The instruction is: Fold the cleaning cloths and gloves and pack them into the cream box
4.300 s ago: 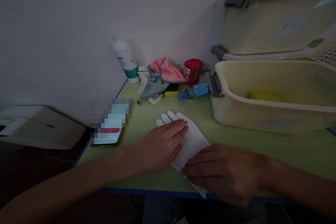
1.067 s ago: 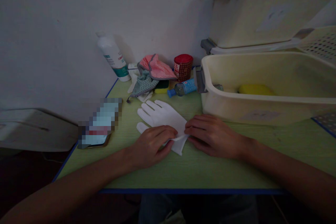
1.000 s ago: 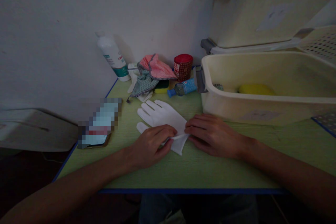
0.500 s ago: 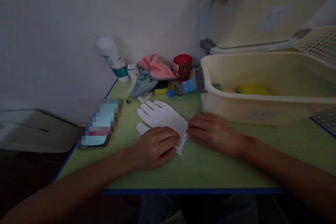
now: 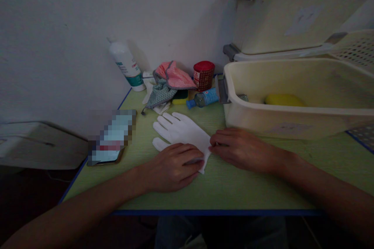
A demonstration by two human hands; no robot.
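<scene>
A white glove [image 5: 187, 130] lies flat on the green table [image 5: 248, 190], its fingers pointing to the back left and its cuff towards me. My left hand [image 5: 177, 167] rests over the lower part of the glove, fingers curled and pinching the cuff. On the cuff's right corner, the fingertips of my right hand [image 5: 236, 148] are closed together, gripping its edge. Part of the glove's palm and thumb side is hidden under my left hand.
Left stands a phone [image 5: 117, 136]. Behind the glove are a white bottle [image 5: 127, 66], a pink cloth [image 5: 175, 76], a grey cloth [image 5: 160, 93], a red tub [image 5: 203, 76] and a small blue-capped bottle [image 5: 204, 98]. A cream bin [image 5: 263, 122] with a yellow item [image 5: 283, 100] stands right.
The fingers of my left hand have closed on the cuff, which is now bunched up and drawn in. My right hand has stayed at the cuff's corner with only a slight shift.
</scene>
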